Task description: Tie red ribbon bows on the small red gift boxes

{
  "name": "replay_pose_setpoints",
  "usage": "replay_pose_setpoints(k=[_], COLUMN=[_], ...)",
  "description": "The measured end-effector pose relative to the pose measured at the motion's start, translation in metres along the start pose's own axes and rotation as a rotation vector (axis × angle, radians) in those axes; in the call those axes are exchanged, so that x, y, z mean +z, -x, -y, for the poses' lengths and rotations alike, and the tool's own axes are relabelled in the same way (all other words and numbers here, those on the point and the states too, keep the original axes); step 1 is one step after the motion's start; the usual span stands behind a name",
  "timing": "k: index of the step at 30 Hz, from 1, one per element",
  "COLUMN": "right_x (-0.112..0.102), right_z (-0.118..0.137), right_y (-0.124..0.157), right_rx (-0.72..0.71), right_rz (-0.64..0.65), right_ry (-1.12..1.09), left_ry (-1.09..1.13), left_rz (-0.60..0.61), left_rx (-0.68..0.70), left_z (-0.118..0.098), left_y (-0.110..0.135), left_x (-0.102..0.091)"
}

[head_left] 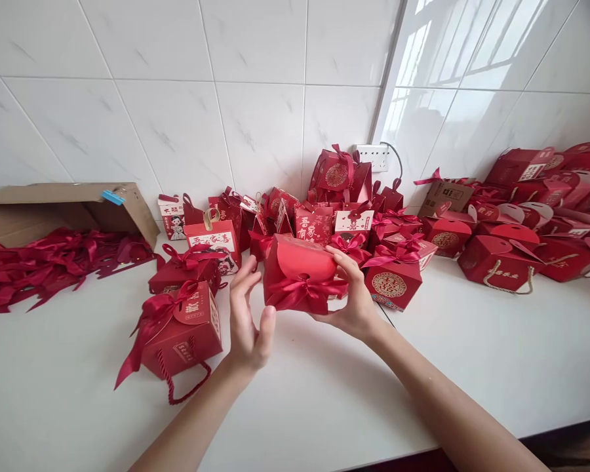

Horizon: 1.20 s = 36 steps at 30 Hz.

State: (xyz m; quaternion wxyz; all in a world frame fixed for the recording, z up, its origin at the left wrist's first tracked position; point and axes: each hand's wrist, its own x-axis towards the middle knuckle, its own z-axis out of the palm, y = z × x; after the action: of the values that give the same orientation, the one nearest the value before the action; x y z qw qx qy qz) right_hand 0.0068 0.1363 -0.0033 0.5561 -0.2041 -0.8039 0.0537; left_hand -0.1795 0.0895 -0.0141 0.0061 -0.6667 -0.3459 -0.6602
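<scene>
power strip (pixel 372 158) against tiled wall (pixel 260 131) | black cable (pixel 398 156) beside it | white tabletop (pixel 472 354)

Smooth, faintly glossy card box (pixel 302 259) at centre; shiny satin-like bow (pixel 305 295) on it; matt cardboard carton (pixel 44 193) at left; glossy tiles (pixel 255 46) across the top; smooth table (pixel 295 406) below.

Box (pixel 302 265) between hands (pixel 356 305); carton (pixel 63 193) left, boxes (pixel 313 225) behind.

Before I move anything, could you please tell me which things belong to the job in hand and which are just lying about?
Job in hand:
red box with a bow, held in the right hand; the left hand is open beside it
probably the ribbons spilling from the carton

Lying about, it seems:
power strip
black cable
</scene>
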Motion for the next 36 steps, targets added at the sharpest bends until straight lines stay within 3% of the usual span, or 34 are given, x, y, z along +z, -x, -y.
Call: replay_pose_setpoints(k=[6, 8, 10, 13, 15, 18, 21, 24, 28, 33, 36], right_x=[-0.002, -0.002, -0.001, 0.004, 0.008, 0.009, 0.004, -0.002, -0.006, -0.011, -0.014], right_z=[0.000, 0.000, 0.001, 0.004, 0.005, 0.000, -0.007, -0.011, -0.003, 0.010, 0.014], right_y=[0.001, 0.001, 0.001, 0.001, 0.001, 0.001, -0.001, -0.005, -0.011, -0.018, -0.020], right_rx=[-0.076, -0.076, -0.042, 0.193, 0.373, 0.503, 0.615, 0.627, 0.607, 0.876, 0.996], right_rz=[-0.010, -0.005, -0.040, -0.094, -0.011, 0.112, 0.032, -0.022, 0.074, 0.145, 0.227], right_ry=[-0.101, -0.084, -0.062, -0.163, -0.260, -0.305, -0.330, -0.149, -0.044, -0.361, -0.209], left_ry=[-0.078, -0.133, -0.130, 0.054, 0.154, 0.131, 0.090, 0.175, 0.258, 0.346, 0.288], left_rz=[0.040, 0.066, 0.038, -0.023, 0.039, 0.110, 0.056, 0.074, 0.160, 0.142, 0.229], left_rx=[0.219, 0.209, 0.016, -0.438, -0.658, -0.827, -0.865, -0.877, -0.919, -0.876, -0.888], left_z=[-0.001, -0.002, -0.002, 0.000, 0.002, 0.006, 0.012, 0.017, 0.018, 0.016, 0.015], left_y=[0.000, -0.001, -0.001, 0.000, 0.002, 0.004, 0.002, -0.002, -0.005, -0.009, -0.011], left_x=[-0.005, -0.004, -0.003, 0.003, 0.008, 0.014, 0.013, 0.008, 0.006, 0.005, 0.003])
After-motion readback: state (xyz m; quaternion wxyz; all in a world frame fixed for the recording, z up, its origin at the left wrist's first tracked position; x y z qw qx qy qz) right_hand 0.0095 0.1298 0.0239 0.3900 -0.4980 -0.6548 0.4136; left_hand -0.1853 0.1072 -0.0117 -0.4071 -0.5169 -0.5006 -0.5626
